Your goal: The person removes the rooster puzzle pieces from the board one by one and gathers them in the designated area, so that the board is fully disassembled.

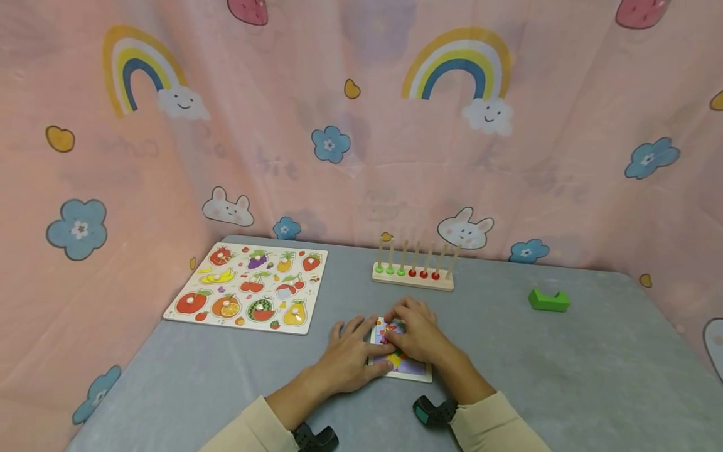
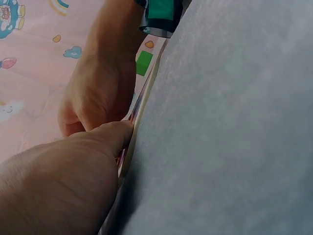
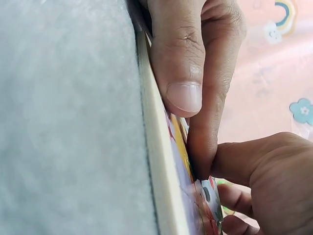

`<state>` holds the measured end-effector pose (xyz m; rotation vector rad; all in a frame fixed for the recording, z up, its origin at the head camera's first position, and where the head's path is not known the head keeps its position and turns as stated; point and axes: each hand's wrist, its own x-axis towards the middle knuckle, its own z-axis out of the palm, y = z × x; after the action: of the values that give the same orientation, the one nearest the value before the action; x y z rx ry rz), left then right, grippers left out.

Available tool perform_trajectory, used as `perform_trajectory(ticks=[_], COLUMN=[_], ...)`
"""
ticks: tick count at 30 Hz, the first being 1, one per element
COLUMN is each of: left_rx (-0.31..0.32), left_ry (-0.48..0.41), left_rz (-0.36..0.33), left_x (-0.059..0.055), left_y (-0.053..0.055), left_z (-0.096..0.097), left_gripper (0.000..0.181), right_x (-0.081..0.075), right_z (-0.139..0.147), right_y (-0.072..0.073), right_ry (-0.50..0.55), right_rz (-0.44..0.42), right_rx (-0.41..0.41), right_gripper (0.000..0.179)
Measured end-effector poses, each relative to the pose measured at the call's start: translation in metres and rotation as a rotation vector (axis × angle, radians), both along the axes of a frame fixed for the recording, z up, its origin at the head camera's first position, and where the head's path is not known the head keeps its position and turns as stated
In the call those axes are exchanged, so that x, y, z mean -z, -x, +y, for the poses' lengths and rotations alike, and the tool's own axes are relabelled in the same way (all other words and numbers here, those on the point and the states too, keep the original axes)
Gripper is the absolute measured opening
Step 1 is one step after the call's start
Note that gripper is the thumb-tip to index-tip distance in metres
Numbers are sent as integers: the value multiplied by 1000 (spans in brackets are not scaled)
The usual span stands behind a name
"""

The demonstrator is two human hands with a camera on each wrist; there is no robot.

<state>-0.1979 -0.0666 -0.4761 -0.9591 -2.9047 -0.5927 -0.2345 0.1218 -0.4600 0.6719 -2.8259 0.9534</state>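
In the head view, a small picture puzzle (image 1: 415,370) in a pale wooden frame lies on the table between the hands. My left hand (image 1: 347,361) rests at its left side, fingers spread, with thumb and index finger extended over the picture. My right hand (image 1: 420,333) reaches over the far part, thumb and fingers curled round a puzzle piece. The right wrist view shows the colourful piece (image 3: 209,193) at the right thumb, beside the left index fingertip. In the left wrist view, the left thumb (image 2: 115,134) presses on the puzzle's edge.
A fruit peg puzzle board (image 1: 265,314) lies at the left. Behind the hands stands a wooden peg rack (image 1: 412,284) with green and red beads. At the right is a green block (image 1: 549,302) with a curved notch. A patterned pink curtain (image 1: 361,182) hangs behind the table.
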Motion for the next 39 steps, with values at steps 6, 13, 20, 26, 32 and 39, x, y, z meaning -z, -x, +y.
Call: perform_trajectory(ticks=[6, 13, 20, 26, 32, 39], left_rx=[2, 1, 3, 8, 5, 6], left_ry=[8, 14, 16, 13, 14, 8], left_rz=[12, 23, 19, 8, 8, -6], left_x=[0, 0, -2, -3, -2, -3], left_y=[0, 0, -1, -1, -1, -1], left_z=[0, 1, 1, 1, 1, 0], left_gripper=[37, 36, 36, 37, 37, 38], right_x=[-1, -1, -1, -3, -2, -2], right_z=[0, 1, 5, 6, 7, 9], right_y=[-1, 0, 1, 1, 1, 2], right_ry=[21, -4, -25, -53, -47, -63], right_rz=[1, -2, 13, 39, 54, 80], right_rx=[-25, -56, -121, -177, -204, -245], right_gripper=[18, 24, 29, 32, 34, 36])
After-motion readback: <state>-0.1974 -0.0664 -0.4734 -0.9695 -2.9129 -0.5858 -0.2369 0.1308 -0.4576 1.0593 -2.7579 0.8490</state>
